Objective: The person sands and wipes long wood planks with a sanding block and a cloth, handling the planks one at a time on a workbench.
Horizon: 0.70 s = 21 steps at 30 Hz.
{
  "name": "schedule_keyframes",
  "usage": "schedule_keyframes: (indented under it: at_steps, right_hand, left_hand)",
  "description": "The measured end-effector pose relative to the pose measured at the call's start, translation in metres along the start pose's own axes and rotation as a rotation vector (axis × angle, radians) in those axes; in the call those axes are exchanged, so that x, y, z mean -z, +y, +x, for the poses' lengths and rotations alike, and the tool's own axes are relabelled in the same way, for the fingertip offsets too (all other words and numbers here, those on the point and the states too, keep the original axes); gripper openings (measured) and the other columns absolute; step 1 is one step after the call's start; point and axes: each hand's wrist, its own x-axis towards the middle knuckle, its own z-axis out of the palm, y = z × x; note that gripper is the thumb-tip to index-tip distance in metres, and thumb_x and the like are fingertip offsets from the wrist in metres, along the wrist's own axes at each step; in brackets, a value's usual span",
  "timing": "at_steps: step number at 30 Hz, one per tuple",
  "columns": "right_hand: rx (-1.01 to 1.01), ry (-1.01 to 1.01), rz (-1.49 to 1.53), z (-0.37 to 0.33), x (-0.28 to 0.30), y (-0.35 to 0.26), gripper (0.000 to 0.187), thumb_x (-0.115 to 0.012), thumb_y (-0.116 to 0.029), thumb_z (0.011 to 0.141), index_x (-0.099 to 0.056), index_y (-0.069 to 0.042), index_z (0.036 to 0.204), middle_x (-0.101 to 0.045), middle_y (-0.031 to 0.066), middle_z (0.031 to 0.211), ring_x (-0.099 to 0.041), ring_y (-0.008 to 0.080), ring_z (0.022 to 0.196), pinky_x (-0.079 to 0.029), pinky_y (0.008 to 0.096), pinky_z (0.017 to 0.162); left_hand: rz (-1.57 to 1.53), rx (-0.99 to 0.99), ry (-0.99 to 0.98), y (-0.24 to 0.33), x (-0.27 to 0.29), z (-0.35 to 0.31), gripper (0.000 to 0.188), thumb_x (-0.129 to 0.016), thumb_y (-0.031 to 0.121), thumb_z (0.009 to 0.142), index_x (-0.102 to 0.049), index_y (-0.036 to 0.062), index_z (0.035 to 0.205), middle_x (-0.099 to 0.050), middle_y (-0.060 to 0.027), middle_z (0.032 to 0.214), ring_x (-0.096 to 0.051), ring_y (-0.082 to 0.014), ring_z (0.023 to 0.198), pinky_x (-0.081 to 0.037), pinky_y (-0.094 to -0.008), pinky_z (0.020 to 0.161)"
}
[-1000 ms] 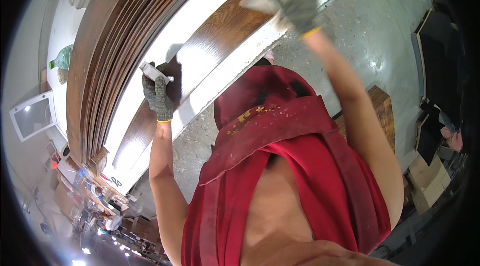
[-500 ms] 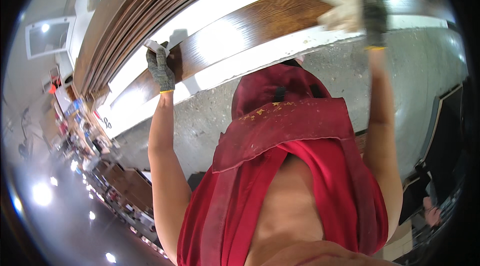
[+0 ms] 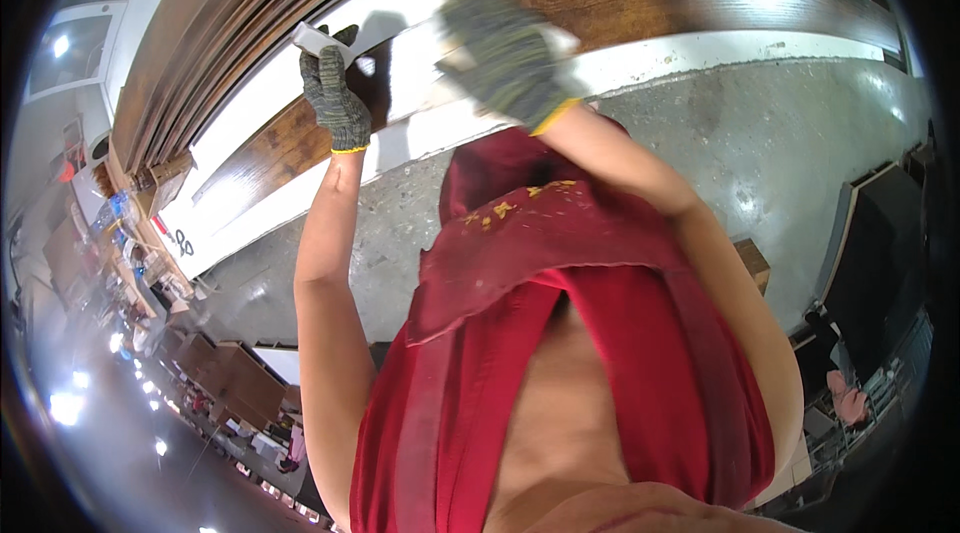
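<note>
A long, glossy brown wooden board lies along a white worktop. My left hand, in a grey knitted glove with a yellow cuff, is closed on a small pale block above the board's left part. Smeared by motion, my gloved right hand is over the board's middle, gripping a whitish cloth. The cloth is mostly hidden under the hand, and whether it touches the wood is hard to tell.
Several brown wooden boards or mouldings are stacked beyond the worktop at the left. Grey concrete floor lies on the near side. A dark panel stands at the right, and a small wooden box sits on the floor.
My right hand has swept from the board's right part leftward to its middle with the cloth. My left hand keeps the pale block near the same place.
</note>
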Motion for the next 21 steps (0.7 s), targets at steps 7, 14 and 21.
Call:
schedule_keyframes:
  at_steps: [7, 14, 21]
  right_hand:
    - [0.302, -0.080, 0.099, 0.025, -0.047, -0.079, 0.045, -0.059, -0.036, 0.084, -0.065, -0.005, 0.115, -0.061, 0.0172, 0.121, -0.056, 0.0298, 0.112, -0.041, 0.0474, 0.099]
    - [-0.456, -0.055, -0.669, -0.031, 0.123, 0.147, 0.042, -0.055, -0.040, 0.094, -0.063, -0.009, 0.121, -0.065, 0.0151, 0.119, -0.062, 0.0319, 0.108, -0.047, 0.0444, 0.096]
    - [-0.634, -0.513, -0.500, -0.062, 0.203, 0.114, 0.065, -0.072, -0.027, 0.083, -0.047, -0.016, 0.142, -0.045, 0.0117, 0.148, -0.044, 0.0289, 0.136, -0.037, 0.0424, 0.111]
  left_hand:
    - [-0.397, 0.118, -0.090, -0.004, 0.048, 0.002, 0.055, -0.062, 0.043, 0.093, -0.046, 0.0057, 0.129, -0.065, -0.0188, 0.120, -0.061, -0.0279, 0.111, -0.045, -0.0410, 0.101]
    - [-0.061, -0.007, -0.076, -0.010, 0.073, 0.002, 0.054, -0.064, 0.037, 0.092, -0.050, 0.0016, 0.130, -0.068, -0.0142, 0.119, -0.058, -0.0224, 0.112, -0.040, -0.0384, 0.103]
    - [-0.261, 0.016, -0.159, 0.046, -0.032, -0.034, 0.064, -0.059, 0.040, 0.096, -0.042, -0.0031, 0.140, -0.059, -0.0143, 0.132, -0.054, -0.0198, 0.117, -0.040, -0.0327, 0.104]
